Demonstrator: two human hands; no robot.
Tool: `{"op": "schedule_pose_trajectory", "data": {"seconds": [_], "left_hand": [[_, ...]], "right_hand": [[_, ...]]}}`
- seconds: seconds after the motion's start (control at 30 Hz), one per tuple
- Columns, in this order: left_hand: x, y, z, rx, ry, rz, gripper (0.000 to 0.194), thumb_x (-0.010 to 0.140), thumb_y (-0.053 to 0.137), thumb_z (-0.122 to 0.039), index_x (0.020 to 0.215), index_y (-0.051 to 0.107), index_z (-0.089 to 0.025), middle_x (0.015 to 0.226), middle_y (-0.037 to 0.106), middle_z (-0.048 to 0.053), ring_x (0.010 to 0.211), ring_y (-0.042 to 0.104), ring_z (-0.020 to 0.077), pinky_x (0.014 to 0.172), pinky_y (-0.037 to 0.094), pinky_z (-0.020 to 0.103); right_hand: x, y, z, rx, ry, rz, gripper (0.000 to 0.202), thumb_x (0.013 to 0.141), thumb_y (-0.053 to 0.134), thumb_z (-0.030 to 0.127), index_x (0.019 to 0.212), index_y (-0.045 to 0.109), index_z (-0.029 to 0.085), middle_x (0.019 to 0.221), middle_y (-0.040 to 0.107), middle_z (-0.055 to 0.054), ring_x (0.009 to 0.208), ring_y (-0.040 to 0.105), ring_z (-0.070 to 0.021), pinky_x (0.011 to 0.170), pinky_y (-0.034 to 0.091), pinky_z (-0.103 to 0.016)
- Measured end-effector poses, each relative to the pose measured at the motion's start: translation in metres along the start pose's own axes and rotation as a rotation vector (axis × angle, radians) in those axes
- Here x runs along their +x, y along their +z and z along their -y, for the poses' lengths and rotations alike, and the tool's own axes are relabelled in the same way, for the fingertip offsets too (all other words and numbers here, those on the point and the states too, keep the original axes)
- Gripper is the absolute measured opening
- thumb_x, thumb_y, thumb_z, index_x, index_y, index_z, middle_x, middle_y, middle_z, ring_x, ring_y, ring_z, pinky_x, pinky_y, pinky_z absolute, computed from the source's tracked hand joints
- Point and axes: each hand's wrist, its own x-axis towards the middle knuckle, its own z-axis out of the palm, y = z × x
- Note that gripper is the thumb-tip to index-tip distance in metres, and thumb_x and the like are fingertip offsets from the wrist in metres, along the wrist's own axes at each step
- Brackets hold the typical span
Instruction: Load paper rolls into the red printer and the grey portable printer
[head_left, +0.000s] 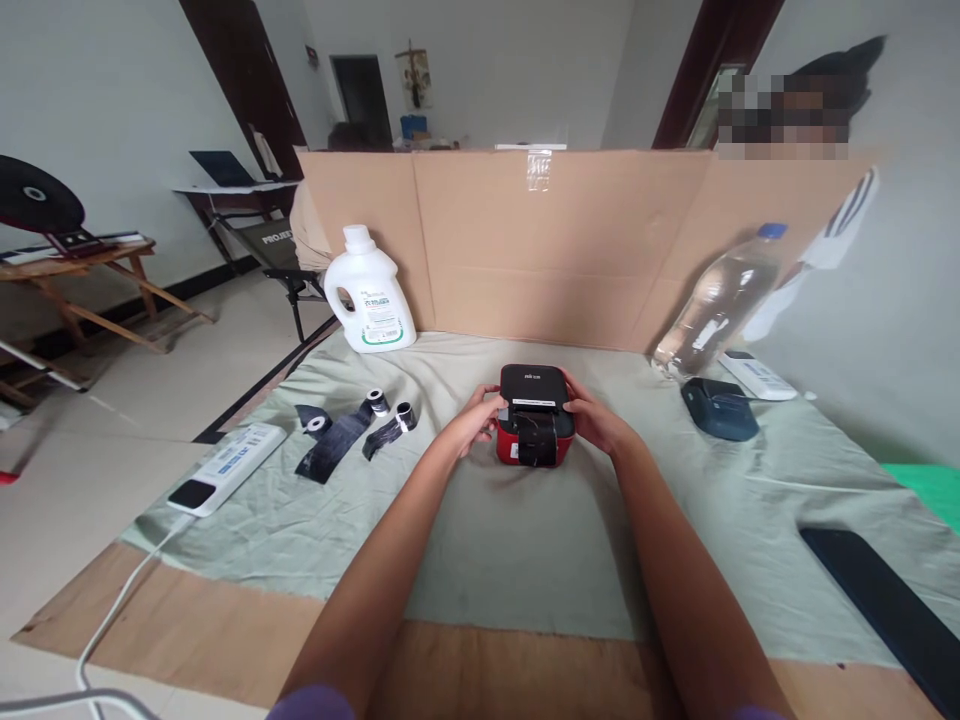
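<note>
Clasped from both sides by the left hand [477,420] and right hand [596,418], the printer [533,386] has rolls [376,402] to its left.

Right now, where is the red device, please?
Just right of centre in the head view, the device is between left hand and right hand, before the cardboard.

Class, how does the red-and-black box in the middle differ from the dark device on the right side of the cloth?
The red-and-black box is held between the left hand and right hand; no hand touches the dark device.
The box has red sides; the device shows no red.
A black strip hangs down the box's front; none shows on the device.
Both rest on the pale green cloth.
</note>
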Motion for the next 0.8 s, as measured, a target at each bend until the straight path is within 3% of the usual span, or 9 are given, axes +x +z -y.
{"op": "schedule_pose_trajectory", "data": {"seconds": [0.17,0.3,0.5,0.8], "left_hand": [[-0.0034,0.0012,-0.0029,-0.063,-0.035,0.022,0.05,0.075,0.066,-0.038,0.121,0.049,-0.028,0.063,0.037,-0.008,0.048,0.037,0.007,0.043,0.022,0.016],[-0.0055,0.0021,-0.0055,-0.044,-0.046,0.009,0.046,0.077,0.064,-0.045,0.118,0.051,-0.027,0.064,0.039,-0.007,0.048,0.038,0.0071,0.042,0.022,0.017],[-0.0064,0.0061,-0.0055,-0.013,-0.026,-0.034,0.049,0.075,0.063,-0.033,0.122,0.048,-0.028,0.061,0.042,-0.007,0.047,0.038,0.0077,0.043,0.023,0.018],[-0.0058,0.0058,-0.0027,0.038,0.004,-0.053,0.044,0.079,0.06,-0.033,0.121,0.05,-0.026,0.066,0.05,-0.005,0.048,0.041,0.0076,0.042,0.025,0.018]], "right_hand": [[-0.0024,-0.0001,0.0,0.007,0.005,0.001,0.067,0.077,0.059,0.037,0.142,0.043,0.04,0.147,0.049,0.004,0.128,0.052,-0.0239,0.096,0.051,-0.038],[-0.001,0.0,-0.001,0.032,0.023,-0.001,0.066,0.08,0.057,0.04,0.144,0.042,0.039,0.146,0.05,0.003,0.13,0.05,-0.0244,0.096,0.051,-0.039],[-0.0001,0.0068,0.0007,0.061,0.015,-0.017,0.071,0.071,0.058,0.029,0.141,0.047,0.037,0.144,0.052,0.003,0.128,0.052,-0.0261,0.1,0.05,-0.04],[0.0011,0.0042,-0.0015,0.141,0.021,0.016,0.072,0.073,0.06,0.025,0.143,0.046,0.036,0.146,0.051,0.004,0.134,0.047,-0.0268,0.104,0.047,-0.039]]}}
